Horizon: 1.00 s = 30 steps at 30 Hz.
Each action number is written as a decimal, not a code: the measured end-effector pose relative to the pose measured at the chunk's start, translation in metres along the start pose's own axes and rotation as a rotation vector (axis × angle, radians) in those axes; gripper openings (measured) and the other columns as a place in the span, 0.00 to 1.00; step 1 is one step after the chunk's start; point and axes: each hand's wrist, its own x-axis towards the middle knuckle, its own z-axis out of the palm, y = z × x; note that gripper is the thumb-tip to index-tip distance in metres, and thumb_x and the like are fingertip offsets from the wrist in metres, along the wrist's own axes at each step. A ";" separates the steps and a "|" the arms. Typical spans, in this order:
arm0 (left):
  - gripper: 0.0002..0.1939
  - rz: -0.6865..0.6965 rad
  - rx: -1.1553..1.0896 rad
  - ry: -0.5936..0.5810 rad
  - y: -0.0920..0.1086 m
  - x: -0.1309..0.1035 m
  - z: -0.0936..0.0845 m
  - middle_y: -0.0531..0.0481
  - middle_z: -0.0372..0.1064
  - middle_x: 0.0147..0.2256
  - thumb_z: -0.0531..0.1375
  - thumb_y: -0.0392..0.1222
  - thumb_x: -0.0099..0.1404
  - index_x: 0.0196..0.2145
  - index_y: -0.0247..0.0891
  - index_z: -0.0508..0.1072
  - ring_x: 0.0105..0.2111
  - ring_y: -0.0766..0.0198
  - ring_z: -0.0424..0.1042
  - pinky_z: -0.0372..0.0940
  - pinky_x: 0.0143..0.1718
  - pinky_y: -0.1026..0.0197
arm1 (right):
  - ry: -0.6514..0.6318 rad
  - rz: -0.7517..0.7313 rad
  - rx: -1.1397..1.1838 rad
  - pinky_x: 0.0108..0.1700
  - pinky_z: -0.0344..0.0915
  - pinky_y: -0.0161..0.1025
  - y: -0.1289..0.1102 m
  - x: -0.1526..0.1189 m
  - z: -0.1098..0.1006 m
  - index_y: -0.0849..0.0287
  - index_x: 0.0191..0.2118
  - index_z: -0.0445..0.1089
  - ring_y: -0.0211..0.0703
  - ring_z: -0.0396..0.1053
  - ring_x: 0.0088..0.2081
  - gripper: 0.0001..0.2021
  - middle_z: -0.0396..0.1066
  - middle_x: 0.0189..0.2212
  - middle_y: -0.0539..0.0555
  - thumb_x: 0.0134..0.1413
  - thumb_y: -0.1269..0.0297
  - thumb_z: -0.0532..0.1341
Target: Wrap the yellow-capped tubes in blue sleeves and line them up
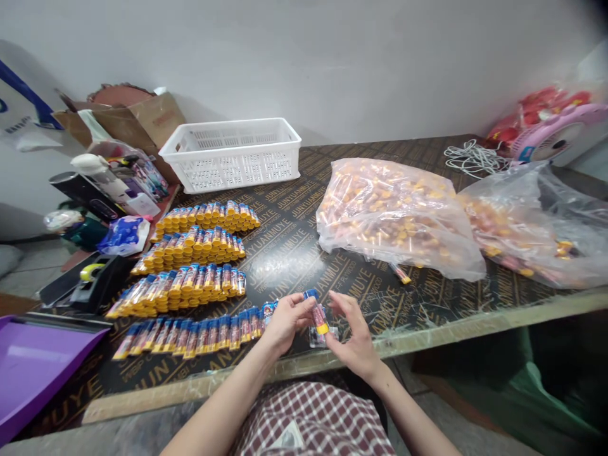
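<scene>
Between the thumb and fingers of my left hand [285, 322] is a small tube [320, 315] with a blue top, a printed middle and a yellow end. My right hand [352, 334] is just to its right, fingers apart and curved; whether the thumb touches the tube I cannot tell. Below the tube, a small clear plastic piece [324, 335] lies near the table edge, partly hidden. A row of like tubes [190, 334] lies left of my left hand, with stacked rows of tubes [183, 286] behind it. One loose tube [399, 272] rests by the large bag.
A plastic bag full of tubes [394, 212] and a second bag [541, 228] lie on the right. At the back stand a white basket [232, 171] and a pink fan [555, 139]. On the left are a tape dispenser [95, 288] and a purple dustpan [38, 367].
</scene>
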 end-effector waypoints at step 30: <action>0.21 -0.079 0.059 -0.031 -0.009 -0.013 0.014 0.51 0.67 0.23 0.69 0.50 0.42 0.28 0.31 0.72 0.21 0.69 0.66 0.61 0.23 0.67 | -0.121 -0.015 0.263 0.58 0.59 0.49 0.007 -0.006 0.004 0.55 0.62 0.46 0.50 0.59 0.57 0.42 0.57 0.58 0.59 0.36 0.78 0.55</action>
